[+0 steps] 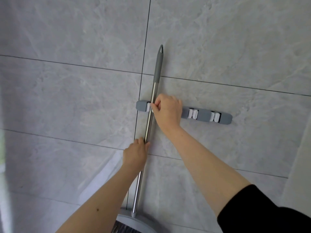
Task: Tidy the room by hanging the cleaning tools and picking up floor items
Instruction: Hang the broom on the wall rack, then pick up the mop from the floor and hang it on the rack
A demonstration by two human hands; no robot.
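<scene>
Head view: broom pole (150, 118) stands at the leftmost clip of the wall rack (203, 114). Left hand (135, 154) fingers closed round it; right hand (167, 110) pinching at the clip. Judged stiff, light, slippery steel; grip mid-shaft

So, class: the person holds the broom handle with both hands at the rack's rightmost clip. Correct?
Not quite. In the head view, the left hand and right hand hold the broom handle at the rack's leftmost clip, not the rightmost.
</scene>
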